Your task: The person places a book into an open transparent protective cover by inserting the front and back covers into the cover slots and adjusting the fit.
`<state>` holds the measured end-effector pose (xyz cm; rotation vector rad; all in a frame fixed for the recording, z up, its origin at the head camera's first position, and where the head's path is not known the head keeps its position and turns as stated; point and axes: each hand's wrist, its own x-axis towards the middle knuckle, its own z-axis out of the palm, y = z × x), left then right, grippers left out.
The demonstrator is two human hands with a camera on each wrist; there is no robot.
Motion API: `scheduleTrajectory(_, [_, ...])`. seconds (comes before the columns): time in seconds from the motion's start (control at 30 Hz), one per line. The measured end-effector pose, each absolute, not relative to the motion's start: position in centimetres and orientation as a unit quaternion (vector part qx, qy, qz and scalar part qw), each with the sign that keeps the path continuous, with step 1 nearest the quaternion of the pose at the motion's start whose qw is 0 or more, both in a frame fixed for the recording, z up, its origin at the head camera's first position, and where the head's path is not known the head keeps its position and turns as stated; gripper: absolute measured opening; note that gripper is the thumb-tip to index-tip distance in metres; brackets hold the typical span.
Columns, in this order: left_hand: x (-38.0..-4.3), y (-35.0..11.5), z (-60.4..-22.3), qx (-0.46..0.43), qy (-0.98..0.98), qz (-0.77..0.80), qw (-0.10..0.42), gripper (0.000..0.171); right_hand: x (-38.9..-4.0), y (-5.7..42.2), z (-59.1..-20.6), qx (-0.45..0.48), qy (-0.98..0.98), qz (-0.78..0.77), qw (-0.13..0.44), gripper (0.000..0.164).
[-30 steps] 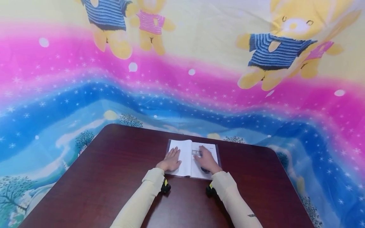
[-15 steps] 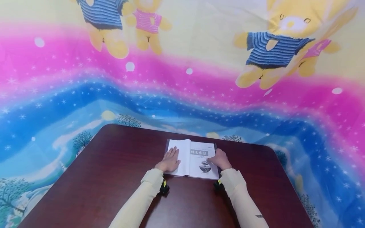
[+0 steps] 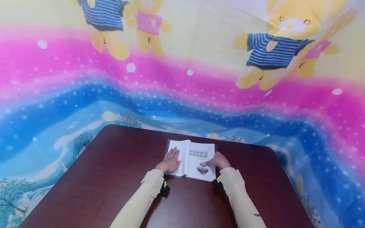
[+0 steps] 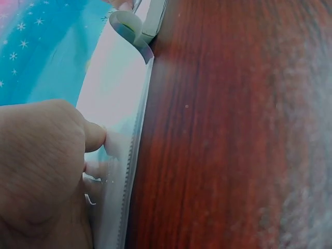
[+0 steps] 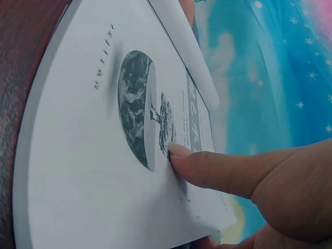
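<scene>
An open book (image 3: 194,169) lies on the table, its left page blank white and its right page printed with grey-banded characters and a tree picture (image 5: 137,109). My left hand (image 3: 168,161) rests flat on the left page with fingers straight. In the left wrist view the thumb (image 4: 95,136) lies on a glossy sheet along the book's lower edge. At the right edge, my right hand (image 3: 220,160) pinches the page, thumb (image 5: 207,168) on top beside the tree. The other fingers (image 5: 257,239) are mostly hidden beyond the edge. The page stands slightly raised from the cover.
The dark reddish-brown table (image 3: 114,190) has rounded far corners. Behind it hangs a colourful cloth (image 3: 185,95) with bears and snowflakes. Each wrist carries a small black device, one at the left wrist (image 3: 164,188) and one at the right wrist (image 3: 216,183).
My right hand has moved from the middle of the right page to its right edge and grips there, uncovering the print. The page has shifted slightly left. The left hand stays put.
</scene>
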<state>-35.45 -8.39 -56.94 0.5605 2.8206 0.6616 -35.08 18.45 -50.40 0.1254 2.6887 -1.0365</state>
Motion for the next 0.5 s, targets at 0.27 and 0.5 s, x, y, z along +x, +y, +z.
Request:
scheduleTrajectory(0.27, [-35.28,-8.29,-56.57,0.189,0.952,0.221,0.095,0.066,-34.97,18.8,-50.59,0.039,0.916,-0.382,0.12,0.051])
scheduleTrajectory(0.5, [-35.06,-8.31,-56.08,0.187,0.951,0.227,0.096,0.066,-34.72,18.77,-50.26,0.058,0.93,-0.353,0.088,0.054])
